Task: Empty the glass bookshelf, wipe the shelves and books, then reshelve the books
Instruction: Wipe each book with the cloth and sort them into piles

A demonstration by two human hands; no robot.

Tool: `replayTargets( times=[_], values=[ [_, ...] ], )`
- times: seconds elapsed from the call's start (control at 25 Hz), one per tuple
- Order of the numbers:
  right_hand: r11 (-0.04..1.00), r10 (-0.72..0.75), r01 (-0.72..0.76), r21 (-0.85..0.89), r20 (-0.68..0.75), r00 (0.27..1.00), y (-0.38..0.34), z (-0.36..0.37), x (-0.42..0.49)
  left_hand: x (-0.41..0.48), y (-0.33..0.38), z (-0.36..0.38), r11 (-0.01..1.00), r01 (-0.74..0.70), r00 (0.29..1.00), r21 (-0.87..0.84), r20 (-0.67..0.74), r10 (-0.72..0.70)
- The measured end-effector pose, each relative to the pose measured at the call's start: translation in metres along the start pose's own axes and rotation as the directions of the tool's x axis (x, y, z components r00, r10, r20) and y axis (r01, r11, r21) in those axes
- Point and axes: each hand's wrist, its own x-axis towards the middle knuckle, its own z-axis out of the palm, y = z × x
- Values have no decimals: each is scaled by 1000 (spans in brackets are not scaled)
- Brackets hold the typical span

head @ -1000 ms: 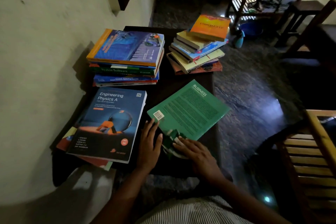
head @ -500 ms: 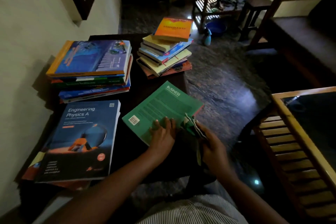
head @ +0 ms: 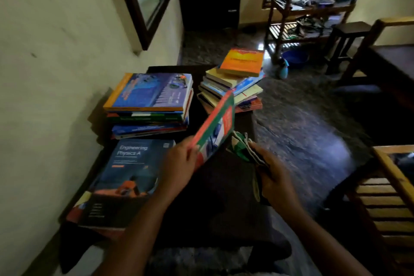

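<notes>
- Emptying step: judged complete or close to it. Books lie out on the dark, flat-topped surface (head: pixel 224 197) in three groups. The glass bookshelf itself cannot be identified in this view.
- Group 1: a tall stack of books topped by a blue-and-orange textbook (head: pixel 147 96), at the far left of the surface, near the wall.
- Group 2: an uneven stack of thinner books topped by an orange paperback (head: pixel 243 61), at the far right corner.
- Group 3: a blue "Engineering Physics A" textbook (head: pixel 125 177), lying flat on at least one other book at the near left.
- Item in process: a thin green-and-red paperback book (head: pixel 215 125), raised on a tilt above the middle of the surface, its upper corner in front of group 2. Whether its lower edge touches the surface cannot be told.
- Left hand (head: pixel 179 163): fingers and thumb clamped on the near-left edge of the green-and-red paperback, supporting it.
- Right hand (head: pixel 277 179): fingers curled round a folded green-and-white cloth (head: pixel 240 148), just beside the paperback's right side. Blur prevents confirming contact between cloth and book.
- Step in hand, as a judgement: book wiping, one volume at a time, with this volume being presented to the cloth.
- Wiped versus unwiped groups: not determinable from the view.
- Shelf wiping: cannot be verified here.
- Outstanding: finish wiping the books. Reshelving has not begun for any book in view.
</notes>
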Motion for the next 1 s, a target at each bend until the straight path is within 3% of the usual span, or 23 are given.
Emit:
replayTargets(
  times=[0.12, 0.2, 0.36, 0.44, 0.52, 0.6, 0.68, 0.76, 0.8, 0.84, 0.88, 0.92, 0.96, 1.0],
  values=[
    [995, -102, 103, 2, 108, 989, -16, 22, 20, -16, -19, -43, 900, 252, 956, -356, -51, -288],
    [988, -149, 140, 60, 187, 971, -20, 40, 27, -36, -35, -63, 720, 352, 869, -598, -76, -489],
    [976, -215, 186, 116, 339, 916, -25, 80, 36, -76, -91, -95, 494, 452, 644, -743, -111, -757],
    [975, -219, 185, 123, 404, 888, -23, 98, 36, -94, -119, -99, 509, 520, 585, -686, -149, -797],
    [980, -196, 164, 110, 463, 864, -20, 111, 37, -105, -136, -93, 609, 617, 581, -499, -233, -780],
    [984, -179, 148, 100, 501, 847, -18, 118, 37, -108, -140, -92, 705, 687, 636, -175, -324, -700],
    [987, -159, 127, 98, 512, 844, -18, 118, 38, -103, -132, -95, 777, 629, 709, 33, -436, -555],
    [990, -134, 96, 100, 508, 851, -17, 114, 38, -88, -110, -93, 825, 563, 744, 54, -466, -478],
    [992, -118, 79, 98, 503, 856, -16, 111, 39, -74, -95, -89, 829, 555, 736, -64, -426, -526],
    [993, -104, 65, 96, 493, 864, -16, 108, 41, -55, -80, -83, 782, 544, 712, -303, -326, -622],
    [994, -93, 54, 95, 473, 876, -16, 104, 44, -32, -64, -76, 635, 506, 696, -583, -158, -700],
    [994, -82, 43, 97, 448, 890, -16, 99, 48, -8, -55, -68, 426, 466, 680, -776, 6, -733],
    [995, -72, 34, 97, 424, 903, -16, 94, 52, 17, -49, -61, 241, 445, 667, -863, 140, -732],
    [995, -66, 32, 90, 400, 914, -16, 89, 57, 41, -44, -54, 117, 445, 657, -888, 235, -716]
  ],
)
